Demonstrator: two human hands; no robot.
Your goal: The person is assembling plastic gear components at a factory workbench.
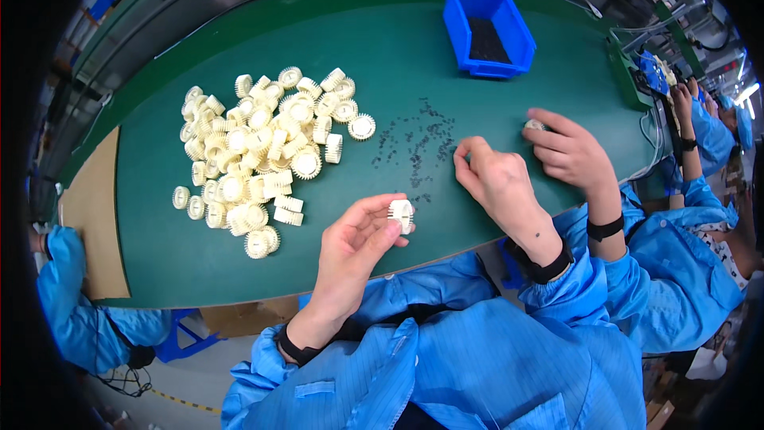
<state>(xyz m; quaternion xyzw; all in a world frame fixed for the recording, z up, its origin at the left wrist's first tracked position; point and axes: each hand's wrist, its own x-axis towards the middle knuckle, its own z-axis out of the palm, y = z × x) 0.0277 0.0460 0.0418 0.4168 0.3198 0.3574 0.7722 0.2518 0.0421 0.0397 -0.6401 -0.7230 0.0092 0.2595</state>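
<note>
Between the thumb and fingers of my left hand (354, 240) is a white toothed plastic gear (401, 216), raised over the near edge of the green table. My right hand (501, 181) hovers just right of a scatter of tiny black parts (420, 143). Its thumb and forefinger are pinched together; whatever may be between them is too small to make out. To the left, many cream-coloured gears (259, 139) lie in a loose heap, some on their sides.
A blue bin (519, 38) with small black pieces inside stands at the back. Close by on the right, a co-worker's hand (574, 155) holds another gear (535, 124). Cardboard (102, 219) lies at the table's left end, beside another person's blue sleeve (62, 271).
</note>
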